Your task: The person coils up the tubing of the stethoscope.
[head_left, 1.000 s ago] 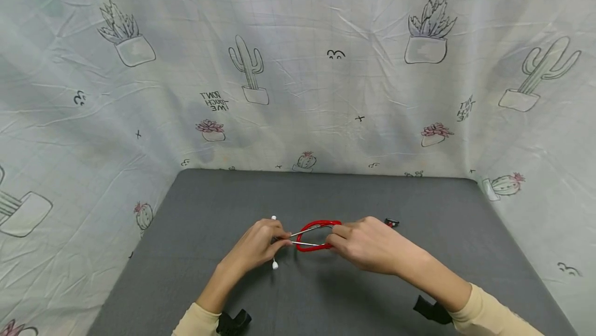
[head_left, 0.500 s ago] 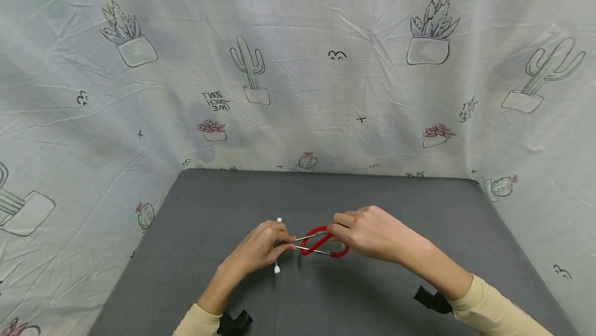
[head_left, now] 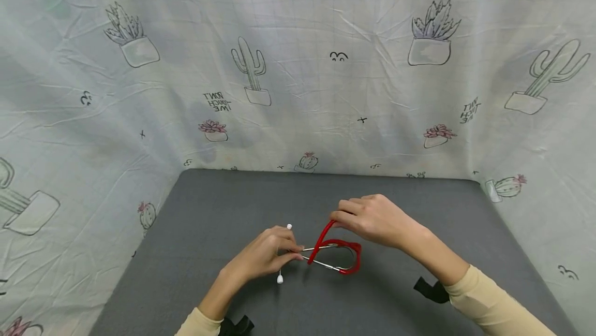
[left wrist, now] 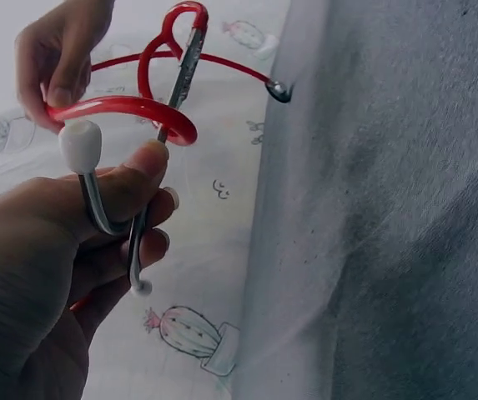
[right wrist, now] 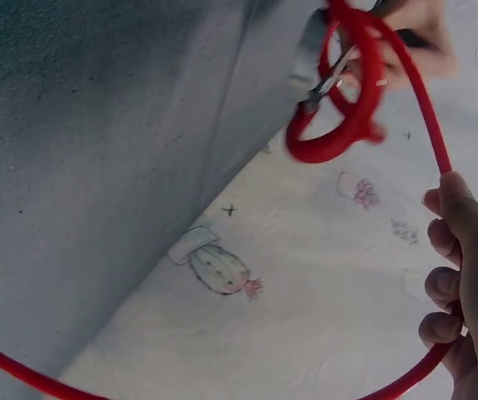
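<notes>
A stethoscope with red tubing [head_left: 357,260] is held up over the grey table. Its two metal ear tubes [head_left: 326,263] are pinched together near the ear tips by my left hand [head_left: 261,256]. One white ear tip [head_left: 280,279] pokes out below that hand, another above it. My right hand [head_left: 379,221], higher and further right, grips the red tube, which crosses over the ear tubes in a loop. In the left wrist view, the metal chest piece [left wrist: 279,90] hangs at the tube's far end; the head view does not show it.
A dark grey padded table [head_left: 223,196] spreads beneath both hands. Behind and at the sides hangs a pale curtain [head_left: 298,87] printed with potted plants. Black wrist mounts [head_left: 430,290] sit under the forearms.
My right hand has risen and drawn the red tube up, crossing it over the ear tubes. My left hand has shifted slightly right and nearer, still pinching them. The chest piece has left the head view.
</notes>
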The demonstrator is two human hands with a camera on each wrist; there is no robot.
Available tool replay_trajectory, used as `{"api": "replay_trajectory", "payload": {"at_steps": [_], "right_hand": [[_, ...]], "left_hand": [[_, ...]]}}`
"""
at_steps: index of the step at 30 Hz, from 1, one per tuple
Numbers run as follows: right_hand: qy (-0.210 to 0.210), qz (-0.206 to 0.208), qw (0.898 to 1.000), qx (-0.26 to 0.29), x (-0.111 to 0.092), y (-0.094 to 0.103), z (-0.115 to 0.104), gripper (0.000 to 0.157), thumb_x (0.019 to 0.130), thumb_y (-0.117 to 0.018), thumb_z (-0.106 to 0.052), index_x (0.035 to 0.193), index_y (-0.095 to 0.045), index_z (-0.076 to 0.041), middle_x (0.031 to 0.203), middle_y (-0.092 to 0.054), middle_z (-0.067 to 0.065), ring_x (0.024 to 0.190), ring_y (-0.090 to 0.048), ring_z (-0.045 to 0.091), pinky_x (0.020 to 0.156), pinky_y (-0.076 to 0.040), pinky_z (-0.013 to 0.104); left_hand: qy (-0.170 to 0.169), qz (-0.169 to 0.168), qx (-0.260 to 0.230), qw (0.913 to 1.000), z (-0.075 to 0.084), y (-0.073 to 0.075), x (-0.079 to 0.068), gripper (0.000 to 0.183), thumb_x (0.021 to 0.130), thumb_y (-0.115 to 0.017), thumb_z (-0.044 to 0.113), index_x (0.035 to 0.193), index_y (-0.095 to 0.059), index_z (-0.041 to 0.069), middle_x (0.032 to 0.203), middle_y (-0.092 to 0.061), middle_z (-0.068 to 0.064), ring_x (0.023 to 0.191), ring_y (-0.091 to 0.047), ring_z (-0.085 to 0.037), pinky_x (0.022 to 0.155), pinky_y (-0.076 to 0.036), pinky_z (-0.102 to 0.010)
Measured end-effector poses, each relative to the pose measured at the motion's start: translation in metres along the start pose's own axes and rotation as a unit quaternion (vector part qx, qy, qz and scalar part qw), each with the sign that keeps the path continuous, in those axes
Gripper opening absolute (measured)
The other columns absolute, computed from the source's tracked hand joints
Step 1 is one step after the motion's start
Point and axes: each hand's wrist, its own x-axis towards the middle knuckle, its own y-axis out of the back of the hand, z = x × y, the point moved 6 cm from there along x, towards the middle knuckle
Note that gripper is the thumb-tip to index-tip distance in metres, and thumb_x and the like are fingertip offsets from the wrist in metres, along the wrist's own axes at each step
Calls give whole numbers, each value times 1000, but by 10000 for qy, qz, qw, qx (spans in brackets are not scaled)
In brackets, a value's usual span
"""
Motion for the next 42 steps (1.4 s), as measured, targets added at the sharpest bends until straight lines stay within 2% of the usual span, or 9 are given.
{"api": "replay_trajectory", "payload": {"at_steps": [7,9,14,17,22,24,29,34,42], "right_hand": [[-168,169,9993,273,-4,-12,10,11,100,-80,-30,105,-78,-20,83,-65,-9,59,-60,0,52,-42,12],[-200,188,9991,309,-5,-15,12,15,107,-71,-33,104,-78,-20,84,-67,-10,59,-60,0,52,-42,11],[-366,188,9982,429,-6,-22,14,33,115,-54,-40,104,-78,-21,84,-66,-11,58,-56,-1,51,-36,10],[-507,208,9969,570,-6,-25,14,33,115,-54,-39,103,-79,-21,82,-64,-11,56,-51,-1,50,-32,9],[-811,198,9906,1086,-10,-33,17,7,102,-78,-26,106,-79,-21,83,-65,-12,55,-48,-3,52,-31,7],[-943,187,9867,1307,-13,-35,18,9,99,-80,-23,108,-79,-21,85,-67,-12,56,-49,-4,54,-33,6],[-1179,222,9755,1845,-19,-44,18,10,101,-78,-20,110,-79,-21,90,-72,-12,62,-54,-5,58,-39,6],[-1419,170,9641,2236,-24,-55,19,10,103,-76,-19,112,-79,-20,89,-71,-11,64,-51,-5,59,-39,6],[-1867,79,9436,2732,-34,-73,20,19,97,-80,-8,113,-80,-17,92,-74,-6,68,-52,-5,61,-43,8]], "left_hand": [[-275,140,-211,9993,6,-2,-2,12,89,-90,15,100,-88,9,87,-77,5,79,-65,-5,78,-54,-16],[-370,217,-286,9987,8,-1,-2,13,88,-91,13,99,-88,8,87,-77,5,78,-65,-6,78,-54,-16],[-469,293,-492,9973,13,1,-4,12,87,-91,11,98,-88,8,88,-77,5,78,-66,-6,83,-56,-18],[-606,354,-535,9961,16,4,-5,12,87,-91,11,98,-88,9,88,-77,5,80,-66,-5,84,-56,-17],[-1063,593,-545,9911,21,11,-8,15,86,-92,9,100,-87,9,88,-77,5,80,-66,-4,84,-53,-13],[-1160,672,-583,9893,23,14,-9,16,85,-92,9,100,-87,9,88,-76,5,80,-66,-4,84,-53,-14],[-1186,754,-651,9879,26,18,-9,18,84,-93,8,101,-87,10,89,-78,4,80,-66,-5,85,-55,-17],[-1152,788,-787,9871,27,20,-8,19,83,-93,7,101,-87,8,91,-80,3,81,-67,-6,87,-58,-22],[-1082,1003,-847,9854,24,24,-7,22,80,-95,3,101,-87,5,88,-79,2,80,-67,-9,90,-63,-34]]}}
